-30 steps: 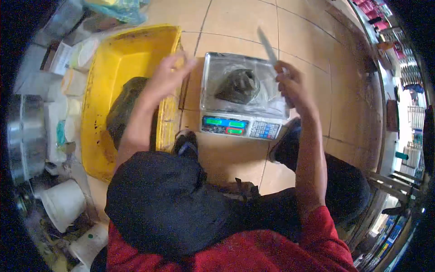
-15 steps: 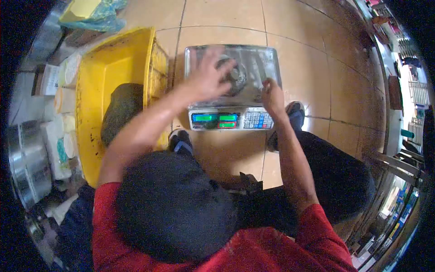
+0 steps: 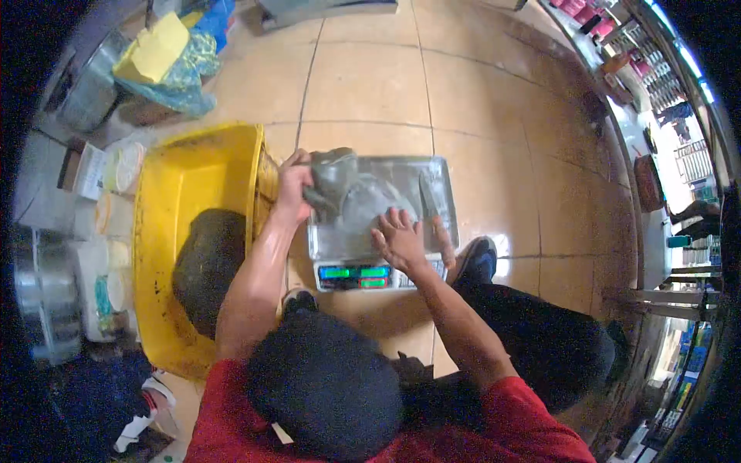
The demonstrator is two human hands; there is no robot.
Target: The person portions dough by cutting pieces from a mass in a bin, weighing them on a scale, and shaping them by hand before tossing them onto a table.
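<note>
left hand (image 3: 290, 191) curls its fingers round an uneven grey lump (image 3: 332, 176) at ten o'clock of the smeared steel scale (image 3: 395, 171); right hand (image 3: 403, 242) spreads its fingers at five; a slim knife (image 3: 433, 205) lies at three.

The held lump (image 3: 333, 179) is dark grey-green, the other lump (image 3: 207, 266) dark grey. The tub (image 3: 164, 201) is yellow, speckled dark. The scale (image 3: 392, 176) has a silver tray (image 3: 328, 241) and green displays (image 3: 335, 273). The knife handle (image 3: 443, 241) is brown. The shirt (image 3: 471, 424) is red, the floor tiles (image 3: 486, 174) tan with dark lines.
</note>
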